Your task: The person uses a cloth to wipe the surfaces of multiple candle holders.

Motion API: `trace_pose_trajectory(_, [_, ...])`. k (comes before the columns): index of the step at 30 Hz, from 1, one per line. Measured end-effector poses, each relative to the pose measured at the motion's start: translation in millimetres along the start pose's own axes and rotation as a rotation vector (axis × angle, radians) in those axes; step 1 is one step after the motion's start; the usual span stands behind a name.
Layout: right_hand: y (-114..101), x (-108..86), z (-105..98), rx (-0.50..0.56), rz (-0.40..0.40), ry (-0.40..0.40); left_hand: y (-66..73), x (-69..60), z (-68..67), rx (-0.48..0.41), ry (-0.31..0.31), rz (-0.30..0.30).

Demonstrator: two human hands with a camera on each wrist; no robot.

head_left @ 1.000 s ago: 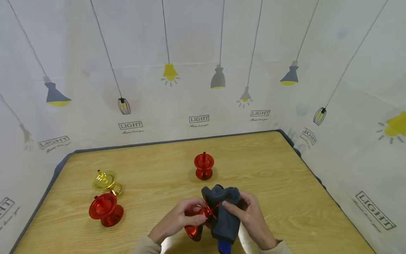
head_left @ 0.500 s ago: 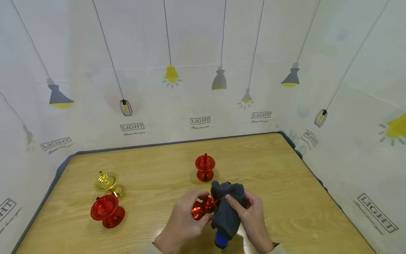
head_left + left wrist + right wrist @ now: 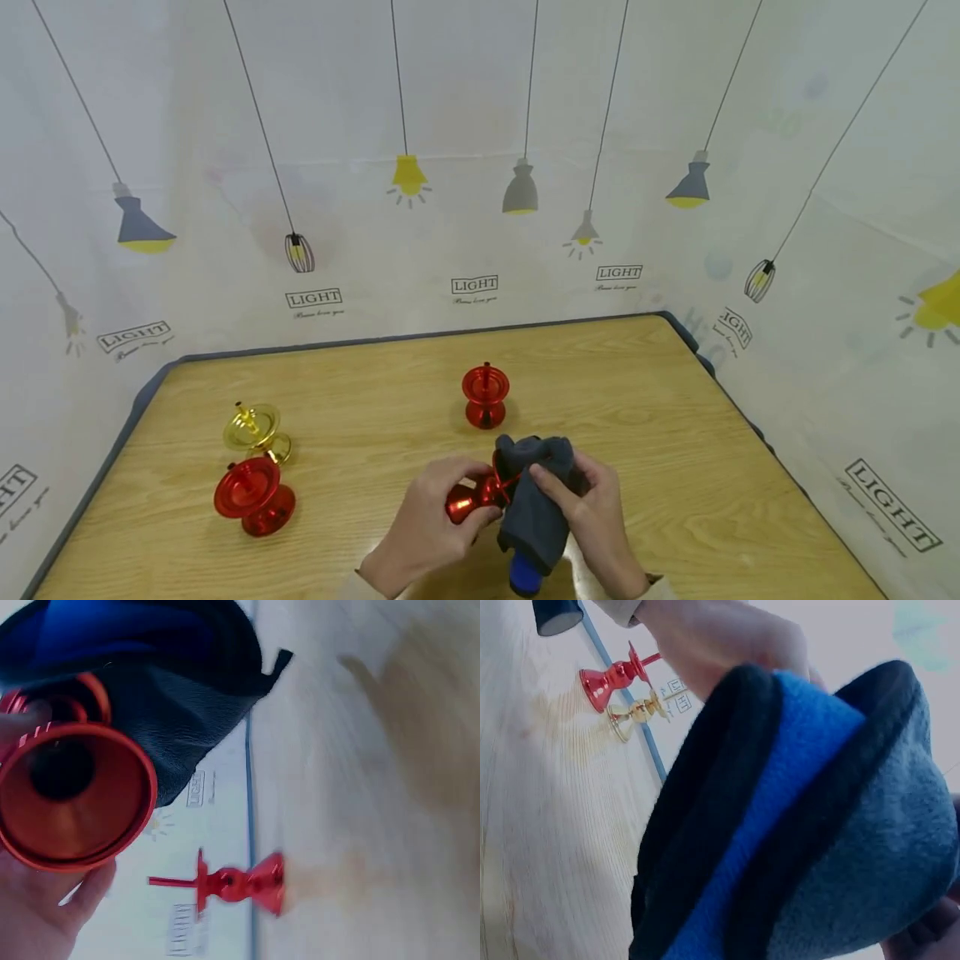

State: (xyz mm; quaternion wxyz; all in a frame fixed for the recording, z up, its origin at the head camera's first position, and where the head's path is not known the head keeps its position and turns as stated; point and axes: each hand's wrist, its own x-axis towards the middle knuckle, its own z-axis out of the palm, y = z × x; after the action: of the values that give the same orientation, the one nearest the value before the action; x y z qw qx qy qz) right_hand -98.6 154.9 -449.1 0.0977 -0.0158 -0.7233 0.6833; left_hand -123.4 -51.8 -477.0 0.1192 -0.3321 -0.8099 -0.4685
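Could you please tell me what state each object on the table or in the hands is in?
Held red candle holder: tipped sideways, gripped by the left hand.
Dark cloth: folded, blue side partly showing, held by the right hand.
Gold candle holder: upright on the table.
Front red candle holder: upright.
Back red candle holder: upright.

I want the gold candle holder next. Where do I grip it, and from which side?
With the left hand, once it lets go of the held red candle holder, probably take the gold candle holder by its narrow stem, coming in level from the right. It stands upright, the stem slimmer than dish and base; the standing red candle holder crowds its near side.
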Motion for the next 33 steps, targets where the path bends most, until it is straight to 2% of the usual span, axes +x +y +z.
trace_pose_trajectory(5, [1.7, 1.6, -6.5, 0.007, 0.017, -0.135, -8.0, -0.8, -10.1, -0.479, -0.257, -0.279])
trace_pose_trajectory(8, [3.6, 1.2, -7.5, 0.010, 0.010, -0.186, -13.3, -0.7, -14.3, -0.626, -0.362, -0.338])
trace_pose_trajectory(10, [4.3, 0.6, -6.3, 0.011, 0.006, -0.189, -13.7, -0.6, -15.5, -0.642, -0.380, -0.331])
trace_pose_trajectory(11, [4.4, 0.4, -5.3, 0.008, 0.006, -0.180, -12.4, -0.8, -15.6, -0.629, -0.369, -0.335])
trace_pose_trajectory(13, [4.1, 0.1, -2.5, 0.005, 0.013, -0.143, -7.0, -1.3, -14.7, -0.518, -0.314, -0.308])
trace_pose_trajectory(16, [3.0, 0.7, 2.0, -0.001, 0.019, -0.060, 4.2, -2.4, -11.1, -0.158, -0.169, -0.188])
trace_pose_trajectory(19, [1.5, 0.9, 5.5, 0.000, 0.018, 0.019, 12.3, -2.8, -4.8, 0.237, -0.004, -0.020])
trace_pose_trajectory(20, [1.0, 0.9, 6.1, 0.002, 0.022, 0.039, 13.8, -2.7, -2.3, 0.336, 0.046, 0.027])
trace_pose_trajectory(22, [0.8, 0.4, 7.3, 0.010, 0.024, 0.063, 15.6, -2.5, 2.1, 0.456, 0.116, 0.090])
trace_pose_trajectory(25, [1.1, 0.1, 8.5, 0.011, 0.029, 0.067, 15.1, -3.1, 6.0, 0.488, 0.169, 0.131])
trace_pose_trajectory(28, [1.3, 0.4, 8.2, 0.004, 0.024, 0.043, 13.9, -5.0, 4.7, 0.414, 0.141, 0.089])
trace_pose_trajectory(30, [0.9, 0.8, 6.6, -0.002, 0.020, 0.019, 12.2, -5.7, 1.3, 0.310, 0.064, 0.016])
trace_pose_trajectory(33, [0.6, 1.8, 2.3, -0.003, 0.031, -0.033, 9.2, -4.2, -6.2, 0.084, -0.093, -0.116])
